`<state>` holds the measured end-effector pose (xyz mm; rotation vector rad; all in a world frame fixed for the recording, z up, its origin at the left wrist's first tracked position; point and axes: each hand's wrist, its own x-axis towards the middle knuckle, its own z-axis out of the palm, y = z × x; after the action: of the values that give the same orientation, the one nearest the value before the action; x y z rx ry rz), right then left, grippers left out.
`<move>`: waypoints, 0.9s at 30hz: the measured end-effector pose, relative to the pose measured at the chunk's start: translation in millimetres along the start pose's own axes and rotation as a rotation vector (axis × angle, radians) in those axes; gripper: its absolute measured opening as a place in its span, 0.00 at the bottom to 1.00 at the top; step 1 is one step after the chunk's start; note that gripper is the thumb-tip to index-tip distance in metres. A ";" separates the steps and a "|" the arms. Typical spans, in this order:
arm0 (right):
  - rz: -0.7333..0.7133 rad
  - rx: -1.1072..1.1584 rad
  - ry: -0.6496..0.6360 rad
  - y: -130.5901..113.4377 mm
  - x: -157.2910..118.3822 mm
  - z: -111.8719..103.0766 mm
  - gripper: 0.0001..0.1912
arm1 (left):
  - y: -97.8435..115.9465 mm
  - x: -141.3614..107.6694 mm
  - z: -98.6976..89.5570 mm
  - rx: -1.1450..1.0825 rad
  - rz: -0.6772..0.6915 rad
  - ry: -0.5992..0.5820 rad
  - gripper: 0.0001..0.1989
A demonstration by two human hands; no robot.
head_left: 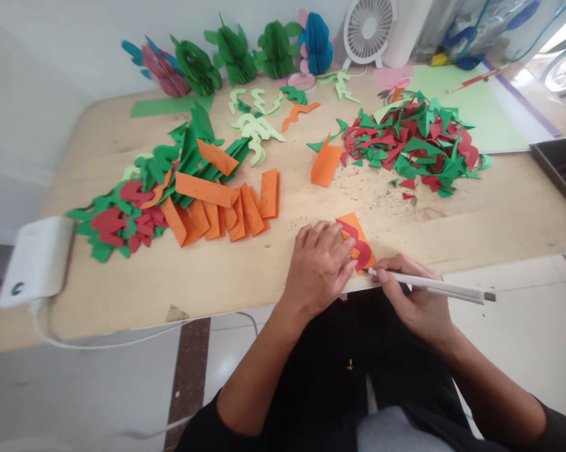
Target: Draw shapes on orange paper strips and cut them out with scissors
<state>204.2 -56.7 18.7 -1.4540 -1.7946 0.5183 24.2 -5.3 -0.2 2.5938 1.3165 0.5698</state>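
Note:
At the table's front edge lies an orange paper piece (353, 221) with a red wavy paper shape (364, 250) on top of it. My left hand (321, 260) presses down on these papers from the left, its fingers bent and close together. A white pen (433, 284) is gripped in my right hand (417, 295), its dark tip touching the lower edge of the red shape. Left of my hands, folded orange papers (217, 216) lie in an overlapping row. Another folded orange piece (327, 164) stands beyond my left hand.
Green and red cut shapes (118, 216) lie at the left near a white power bank (41, 260) with a cable. Red and green scraps (410, 141) are heaped at the right. Paper honeycomb figures (236, 53) and a white fan (369, 28) line the back; a phone (563, 169) sits far right.

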 end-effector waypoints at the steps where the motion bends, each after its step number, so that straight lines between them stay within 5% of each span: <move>1: -0.011 -0.010 -0.004 0.0 0.1 0.4 0.05 | 0.0 0.0 0.2 -0.001 0.000 0.001 0.15; 27: -0.077 -0.051 -0.027 -1.6 4.4 3.4 0.05 | 0.6 -0.1 -0.2 -0.002 -0.003 -0.006 0.15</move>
<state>200.2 -52.4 19.0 -1.4119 -1.8896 0.4579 24.4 -5.8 0.1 2.5894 1.3169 0.5616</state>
